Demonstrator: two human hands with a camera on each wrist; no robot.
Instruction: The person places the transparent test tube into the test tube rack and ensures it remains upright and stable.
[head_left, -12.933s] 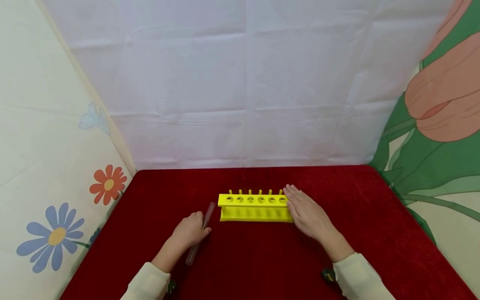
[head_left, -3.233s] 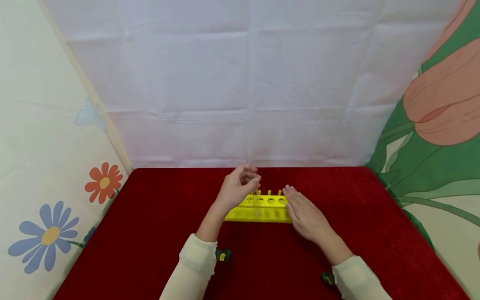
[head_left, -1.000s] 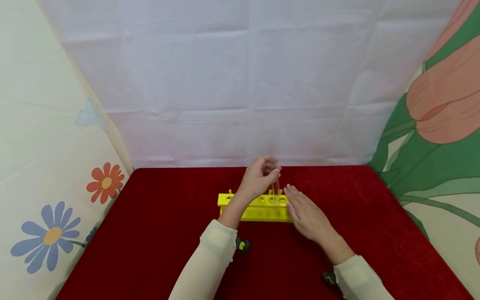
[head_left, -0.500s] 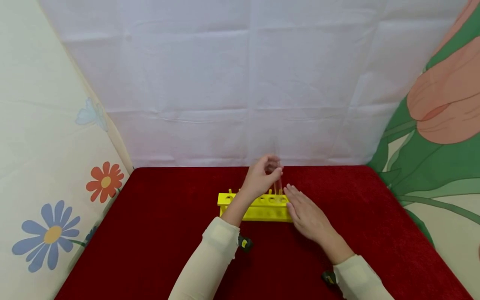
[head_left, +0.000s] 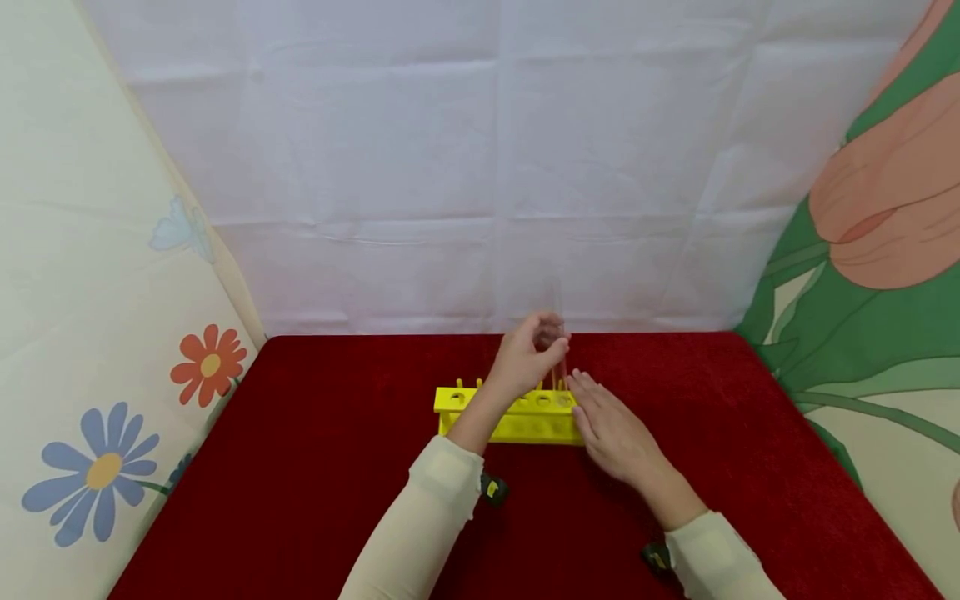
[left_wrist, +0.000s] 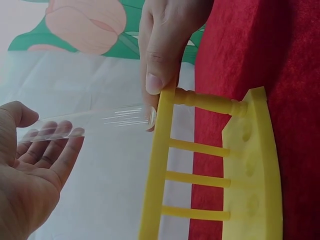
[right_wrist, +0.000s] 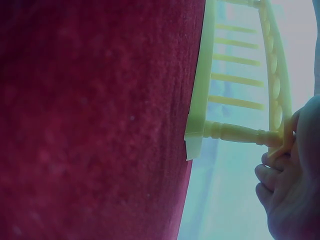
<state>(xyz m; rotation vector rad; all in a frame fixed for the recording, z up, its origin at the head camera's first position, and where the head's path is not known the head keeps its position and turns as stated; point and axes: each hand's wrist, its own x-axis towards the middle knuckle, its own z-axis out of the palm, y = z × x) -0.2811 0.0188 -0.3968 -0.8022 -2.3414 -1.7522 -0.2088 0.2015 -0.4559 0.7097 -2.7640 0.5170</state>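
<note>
Clear and slender, the test tube [head_left: 559, 367] is pinched between the thumb and fingers of my left hand [head_left: 523, 357]. Its rounded lower end [left_wrist: 149, 118] is right at the upper plate of the yellow test tube rack [head_left: 536, 428], over the rightmost hole; I cannot tell whether it enters. The tube leans slightly in the head view. My right hand [head_left: 618, 429] holds the rack's right end, thumb at the front and fingers [right_wrist: 267, 177] at the far side. My left forearm hides part of the rack.
Red cloth covers the table [head_left: 300, 467]. A white sheet [head_left: 375, 167] hangs behind it, with flower-printed cloths [head_left: 82, 292] at left and right. Small dark devices [head_left: 493, 489] sit at both wrists. Upright pegs [head_left: 459, 383] stand along the rack's back.
Long before, the left hand held the tube low, left of the rack. It has since carried it up and rightward along the holes, lately shifting slightly right. The right hand stays on the rack.
</note>
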